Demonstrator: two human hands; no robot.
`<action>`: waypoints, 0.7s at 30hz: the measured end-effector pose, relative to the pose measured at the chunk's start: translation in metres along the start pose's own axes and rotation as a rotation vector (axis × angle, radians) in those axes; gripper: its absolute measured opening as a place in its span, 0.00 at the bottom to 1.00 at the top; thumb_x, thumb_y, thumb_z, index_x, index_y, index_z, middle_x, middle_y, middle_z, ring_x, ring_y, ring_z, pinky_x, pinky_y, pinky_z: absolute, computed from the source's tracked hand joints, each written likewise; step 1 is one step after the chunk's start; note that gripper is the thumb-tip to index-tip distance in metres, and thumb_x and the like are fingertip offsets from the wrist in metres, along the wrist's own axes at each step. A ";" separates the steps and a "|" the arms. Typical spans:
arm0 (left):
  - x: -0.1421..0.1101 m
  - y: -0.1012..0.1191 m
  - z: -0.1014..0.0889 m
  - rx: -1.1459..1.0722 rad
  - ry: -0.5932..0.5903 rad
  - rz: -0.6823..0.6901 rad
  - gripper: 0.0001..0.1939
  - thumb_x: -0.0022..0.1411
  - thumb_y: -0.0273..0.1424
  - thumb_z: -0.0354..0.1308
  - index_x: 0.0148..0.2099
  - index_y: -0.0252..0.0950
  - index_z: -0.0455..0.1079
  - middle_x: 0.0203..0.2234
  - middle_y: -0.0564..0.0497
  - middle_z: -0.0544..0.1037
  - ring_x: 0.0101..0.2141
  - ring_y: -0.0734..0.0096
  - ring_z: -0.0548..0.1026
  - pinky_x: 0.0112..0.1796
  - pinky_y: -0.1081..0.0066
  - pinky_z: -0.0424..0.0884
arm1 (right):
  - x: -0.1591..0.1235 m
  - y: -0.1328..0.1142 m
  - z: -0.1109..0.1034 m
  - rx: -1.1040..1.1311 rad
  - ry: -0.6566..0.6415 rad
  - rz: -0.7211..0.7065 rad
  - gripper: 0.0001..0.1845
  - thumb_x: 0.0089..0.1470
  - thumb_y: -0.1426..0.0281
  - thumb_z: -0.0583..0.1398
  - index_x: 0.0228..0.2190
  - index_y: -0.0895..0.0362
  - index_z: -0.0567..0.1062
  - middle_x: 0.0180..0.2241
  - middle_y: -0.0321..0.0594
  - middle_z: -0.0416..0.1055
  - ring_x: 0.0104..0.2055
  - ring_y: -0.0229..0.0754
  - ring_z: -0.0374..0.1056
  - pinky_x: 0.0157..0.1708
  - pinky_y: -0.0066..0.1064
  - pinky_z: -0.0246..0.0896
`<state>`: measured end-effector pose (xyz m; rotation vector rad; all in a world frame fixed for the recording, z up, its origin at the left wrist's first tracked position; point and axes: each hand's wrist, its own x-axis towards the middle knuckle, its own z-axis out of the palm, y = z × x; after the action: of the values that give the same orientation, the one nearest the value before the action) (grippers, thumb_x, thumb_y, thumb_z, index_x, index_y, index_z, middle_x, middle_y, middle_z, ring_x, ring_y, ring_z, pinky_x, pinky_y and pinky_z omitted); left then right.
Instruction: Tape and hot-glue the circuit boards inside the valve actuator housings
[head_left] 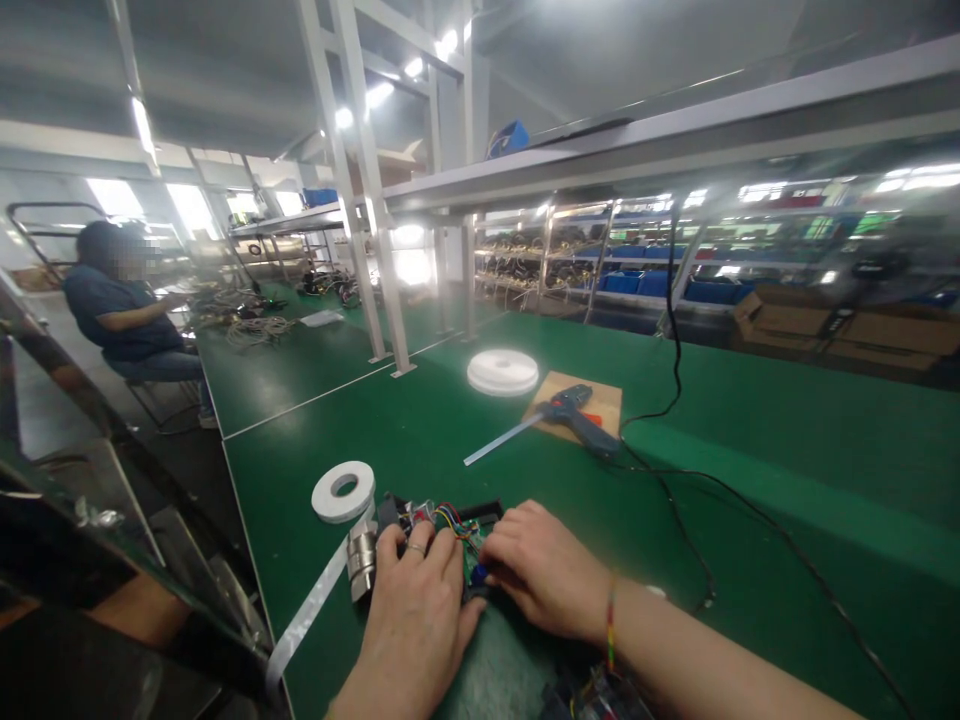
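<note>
An opened black device housing (491, 509) lies on the green bench, with a green circuit board (472, 538) and coloured wires (448, 514) inside. A shiny metal cylindrical fitting (361, 556) sits at its left end. My left hand (420, 590) lies over the housing, its fingers curled across the top and the thumb at the near side, gripping it. At the right end of the board, the bent fingers of my right hand (544, 570) close around a small blue part (478, 574). My right fingertips are partly hidden.
A white tape roll (343, 492) trails a strip leftward past the bench edge. Farther back are white rolls (502, 371) and a glue gun (581, 415) on a board, with a black cable (679, 350). Another device (600, 695) lies near my right forearm. A person (127, 300) sits at left.
</note>
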<state>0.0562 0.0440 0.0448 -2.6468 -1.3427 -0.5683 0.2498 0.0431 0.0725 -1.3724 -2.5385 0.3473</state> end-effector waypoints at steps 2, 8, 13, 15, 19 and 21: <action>0.000 0.000 0.001 -0.001 0.011 0.003 0.22 0.59 0.44 0.65 0.51 0.37 0.75 0.47 0.50 0.80 0.50 0.52 0.71 0.51 0.47 0.58 | 0.002 -0.001 0.002 -0.019 -0.017 0.005 0.04 0.58 0.72 0.60 0.36 0.57 0.76 0.37 0.40 0.78 0.42 0.46 0.70 0.41 0.37 0.53; 0.001 0.002 0.003 0.000 0.032 0.005 0.18 0.59 0.43 0.66 0.47 0.38 0.75 0.45 0.51 0.80 0.49 0.53 0.71 0.50 0.48 0.58 | 0.005 -0.003 0.006 -0.019 -0.071 -0.015 0.06 0.57 0.75 0.59 0.33 0.56 0.77 0.33 0.38 0.78 0.38 0.43 0.70 0.39 0.35 0.54; 0.002 0.002 0.003 0.012 0.042 0.004 0.16 0.60 0.42 0.65 0.45 0.37 0.75 0.43 0.51 0.80 0.48 0.54 0.72 0.49 0.49 0.59 | 0.001 -0.002 0.004 0.000 -0.077 -0.063 0.06 0.59 0.72 0.60 0.36 0.55 0.78 0.35 0.38 0.77 0.43 0.44 0.67 0.42 0.35 0.55; 0.002 0.002 0.002 0.015 0.041 0.004 0.17 0.60 0.43 0.65 0.46 0.37 0.75 0.44 0.51 0.80 0.47 0.54 0.72 0.48 0.49 0.59 | -0.001 0.000 0.004 0.001 -0.065 -0.073 0.06 0.59 0.72 0.60 0.37 0.55 0.78 0.37 0.39 0.75 0.45 0.44 0.65 0.42 0.35 0.54; 0.000 0.003 0.002 0.034 0.067 0.013 0.19 0.59 0.44 0.66 0.47 0.36 0.76 0.44 0.50 0.80 0.47 0.54 0.72 0.49 0.49 0.58 | -0.002 0.002 0.007 -0.029 -0.036 -0.067 0.05 0.59 0.71 0.60 0.36 0.55 0.77 0.40 0.41 0.72 0.45 0.46 0.64 0.41 0.37 0.52; 0.000 0.004 0.003 0.041 0.086 0.018 0.20 0.58 0.43 0.66 0.47 0.36 0.76 0.44 0.49 0.81 0.48 0.54 0.72 0.49 0.49 0.58 | -0.002 0.004 0.011 -0.037 -0.041 -0.081 0.06 0.59 0.71 0.59 0.37 0.54 0.77 0.38 0.40 0.73 0.43 0.45 0.64 0.39 0.37 0.52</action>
<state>0.0600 0.0424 0.0425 -2.5680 -1.2916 -0.6371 0.2509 0.0424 0.0611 -1.2829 -2.6379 0.3182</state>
